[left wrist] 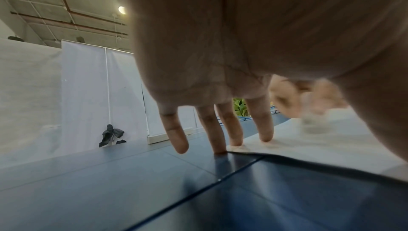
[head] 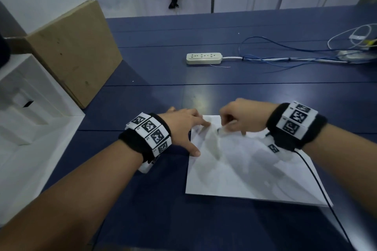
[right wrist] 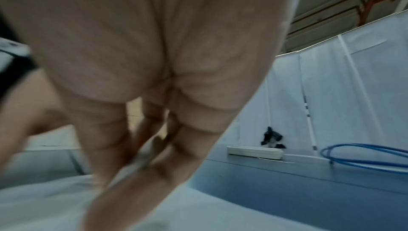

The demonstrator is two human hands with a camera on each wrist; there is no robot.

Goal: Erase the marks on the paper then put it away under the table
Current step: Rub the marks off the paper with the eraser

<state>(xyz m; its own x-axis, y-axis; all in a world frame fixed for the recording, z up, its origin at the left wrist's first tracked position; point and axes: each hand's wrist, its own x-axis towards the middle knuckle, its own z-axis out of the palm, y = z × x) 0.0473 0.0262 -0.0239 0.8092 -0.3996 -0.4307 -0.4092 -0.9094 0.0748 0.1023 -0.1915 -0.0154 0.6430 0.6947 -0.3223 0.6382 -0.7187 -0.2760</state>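
The paper (head: 244, 169) is lying flat on the blue bench (head: 163, 199), being pinned at its far left corner by the left hand (head: 181, 126), fingers straight. A blurred whitish eraser (head: 223, 128) is being pinched against it in the right hand (head: 242, 118) grip.

Right hand (head: 242, 117) motion-blurred in all views; small pale thing pinched in its fingers (right wrist: 123, 149) smeared, identity uncertain, likely eraser (head: 225, 128); marks on paper (head: 244, 165) too faint to make out; paper's far corner hidden under both hands; left hand (head: 183, 126) palm fills left wrist view, thumb cut by edge; right wrist view blurred throughout, left forearm cut off at its left edge; cables (head: 285, 55) run out of head view at right; box (head: 71, 51) partly cut off at left.
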